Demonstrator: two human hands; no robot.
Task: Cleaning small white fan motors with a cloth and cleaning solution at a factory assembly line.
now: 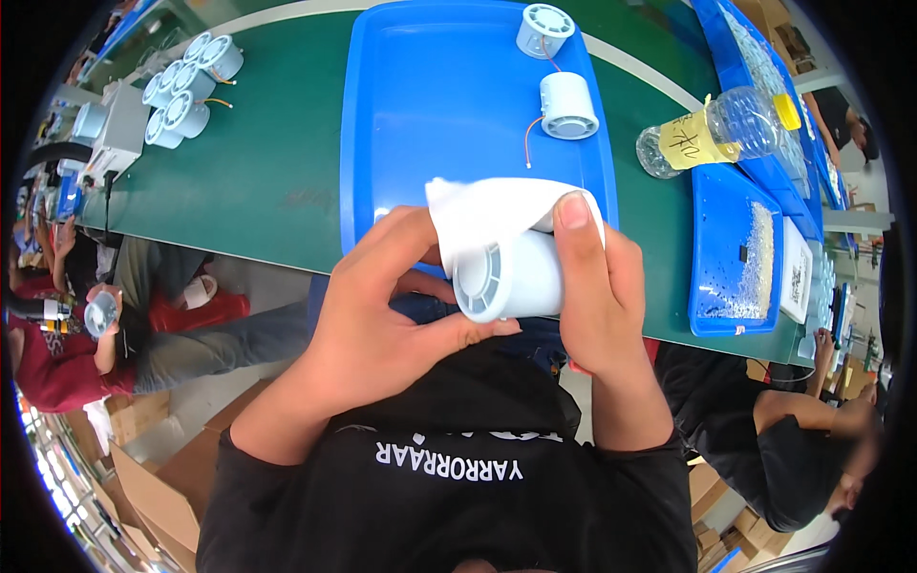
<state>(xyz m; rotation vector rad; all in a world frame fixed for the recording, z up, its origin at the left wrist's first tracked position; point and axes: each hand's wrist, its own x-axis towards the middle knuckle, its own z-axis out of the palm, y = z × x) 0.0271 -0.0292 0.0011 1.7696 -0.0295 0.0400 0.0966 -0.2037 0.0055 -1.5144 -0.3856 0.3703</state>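
The pale housing (533, 277) is between the two hands, near the body; the grip of the left hand (368, 320) pinches it, thumb low; the grip of the right hand (604, 286) pinches its other side, thumb on the white cloth (487, 215); beyond, on the green tabletop (267, 181), there are a bin (712, 272), a bottle (750, 122) and a blue tray (439, 105) carrying two more housings (567, 98).

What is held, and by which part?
Cylinder: near its slotted end by the left hand, other end by the right hand. White cloth: right part, under the right thumb.
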